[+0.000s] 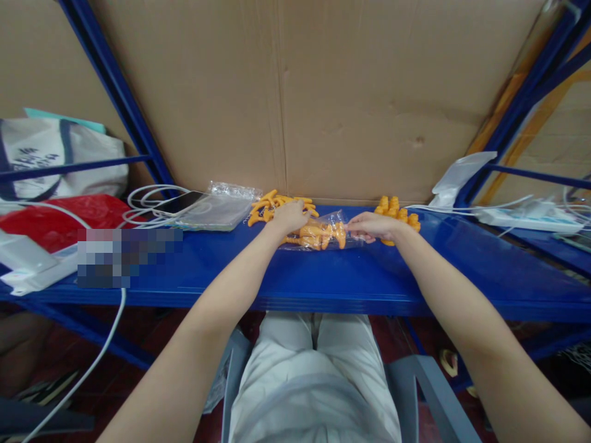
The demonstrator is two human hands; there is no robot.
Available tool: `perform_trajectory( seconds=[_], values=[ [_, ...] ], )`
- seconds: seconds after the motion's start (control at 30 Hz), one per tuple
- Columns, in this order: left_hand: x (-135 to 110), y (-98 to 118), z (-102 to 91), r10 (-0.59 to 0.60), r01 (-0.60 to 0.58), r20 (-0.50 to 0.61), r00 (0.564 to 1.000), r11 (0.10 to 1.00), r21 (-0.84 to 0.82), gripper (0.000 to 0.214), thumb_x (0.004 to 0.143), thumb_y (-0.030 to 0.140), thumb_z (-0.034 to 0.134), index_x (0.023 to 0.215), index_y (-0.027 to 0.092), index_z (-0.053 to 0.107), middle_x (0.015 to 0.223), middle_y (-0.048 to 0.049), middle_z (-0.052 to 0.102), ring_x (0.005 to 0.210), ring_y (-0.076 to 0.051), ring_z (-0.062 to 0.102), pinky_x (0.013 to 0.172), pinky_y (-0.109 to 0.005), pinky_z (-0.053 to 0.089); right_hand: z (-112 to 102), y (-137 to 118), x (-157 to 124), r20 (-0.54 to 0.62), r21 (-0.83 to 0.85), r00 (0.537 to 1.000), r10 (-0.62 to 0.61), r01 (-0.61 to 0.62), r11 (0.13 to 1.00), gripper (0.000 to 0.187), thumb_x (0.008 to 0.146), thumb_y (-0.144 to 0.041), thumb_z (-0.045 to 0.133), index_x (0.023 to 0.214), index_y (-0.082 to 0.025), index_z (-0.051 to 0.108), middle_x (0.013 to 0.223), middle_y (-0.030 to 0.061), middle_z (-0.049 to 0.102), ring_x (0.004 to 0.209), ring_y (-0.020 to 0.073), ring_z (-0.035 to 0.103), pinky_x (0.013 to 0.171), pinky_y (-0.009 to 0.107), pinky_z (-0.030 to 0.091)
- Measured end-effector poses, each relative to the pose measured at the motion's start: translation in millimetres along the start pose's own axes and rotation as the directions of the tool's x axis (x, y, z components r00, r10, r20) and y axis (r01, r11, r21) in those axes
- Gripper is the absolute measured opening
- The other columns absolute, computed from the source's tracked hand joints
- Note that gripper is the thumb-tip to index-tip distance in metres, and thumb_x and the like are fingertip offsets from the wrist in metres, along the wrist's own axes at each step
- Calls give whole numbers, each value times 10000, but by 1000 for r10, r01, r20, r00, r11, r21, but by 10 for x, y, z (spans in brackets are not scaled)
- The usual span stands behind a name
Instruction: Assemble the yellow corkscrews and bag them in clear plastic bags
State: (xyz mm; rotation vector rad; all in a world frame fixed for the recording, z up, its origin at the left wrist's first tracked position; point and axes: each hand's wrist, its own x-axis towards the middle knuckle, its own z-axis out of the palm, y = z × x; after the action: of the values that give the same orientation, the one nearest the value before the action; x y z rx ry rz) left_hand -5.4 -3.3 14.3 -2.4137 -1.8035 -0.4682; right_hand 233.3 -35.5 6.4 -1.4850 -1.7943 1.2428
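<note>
A clear plastic bag point(318, 235) with several orange plastic pieces inside lies on the blue shelf, between my hands. My right hand point(372, 226) pinches the right end of this bag, thumb and fingers closed. At the bag's left end, my left hand point(290, 216) is palm down over a pile of loose orange figure-like pieces point(264, 207). Its fingers curl downward and look closed; what is under them is hidden. Just behind my right hand stands a group of knobby orange pieces point(392, 208).
The blue shelf point(341, 280) has a cardboard wall behind it. On the left are a stack of clear bags point(217, 209), a phone point(182, 202), coiled white cables point(138, 206), a red bag point(87, 212) and a white power strip point(41, 271). Another power strip point(530, 218) lies right.
</note>
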Motion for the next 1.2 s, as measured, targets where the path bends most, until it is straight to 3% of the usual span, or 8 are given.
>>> perform_trajectory(
  seconds=[0.17,0.27,0.43,0.53,0.7,0.97,1.1,1.2],
  values=[
    [21,-22,28,16,-18,-29,999,999,-44,400,983,381,438,1194,130,667,1263,-181,689,1192,-319,633,1003,-424,484,123,11,43,103,98,995,16,-26,995,359,759,-369,817,634,-178,539,489,-28,509,341,13,287,304,152,180],
    [28,-43,-3,134,-140,-94,987,988,-59,343,966,345,469,1115,142,703,1193,-155,716,1159,-289,642,1008,-404,478,159,32,101,108,167,994,22,-40,985,332,813,-315,769,645,-179,517,473,-48,490,322,5,250,287,139,158],
    [41,-52,-96,452,-467,-119,884,851,-239,298,950,357,509,972,163,734,1110,-103,736,1075,-217,658,990,-359,486,157,33,129,169,228,986,3,-42,973,334,855,-316,736,653,-172,511,476,-51,492,308,2,234,276,133,159],
    [51,-31,-93,539,-543,-109,835,777,-320,202,898,299,579,925,175,736,1123,-87,731,1067,-195,659,988,-344,484,156,38,131,193,271,980,-43,-11,963,335,840,-326,759,664,-168,523,483,-50,503,311,4,241,277,134,170],
    [71,10,-30,563,-564,-96,821,771,-295,137,868,191,569,849,185,705,1130,-80,720,1084,-192,645,993,-370,477,182,95,159,234,326,968,-92,11,945,353,827,-386,781,699,-171,531,503,-53,511,327,16,282,293,140,214],
    [54,-19,-51,556,-568,-157,816,722,-395,158,899,221,555,805,192,679,1161,-93,712,1098,-181,641,997,-374,475,247,135,168,208,397,972,-109,18,918,311,760,-322,831,723,-161,567,566,-18,576,436,52,457,368,141,356],
    [44,-10,-71,522,-527,-137,842,743,-413,148,902,245,577,824,190,690,1182,-83,713,1110,-177,643,1011,-359,475,270,124,172,193,358,975,-106,31,933,255,733,-253,814,702,-150,584,573,-1,605,451,64,508,378,146,364],
    [48,-2,-93,408,-433,-147,901,818,-380,239,950,311,521,916,179,717,1158,-91,725,1106,-196,648,1004,-353,482,276,120,176,212,320,969,-129,55,946,195,729,-216,769,681,-148,593,562,8,626,424,60,485,360,148,332]
  ],
)
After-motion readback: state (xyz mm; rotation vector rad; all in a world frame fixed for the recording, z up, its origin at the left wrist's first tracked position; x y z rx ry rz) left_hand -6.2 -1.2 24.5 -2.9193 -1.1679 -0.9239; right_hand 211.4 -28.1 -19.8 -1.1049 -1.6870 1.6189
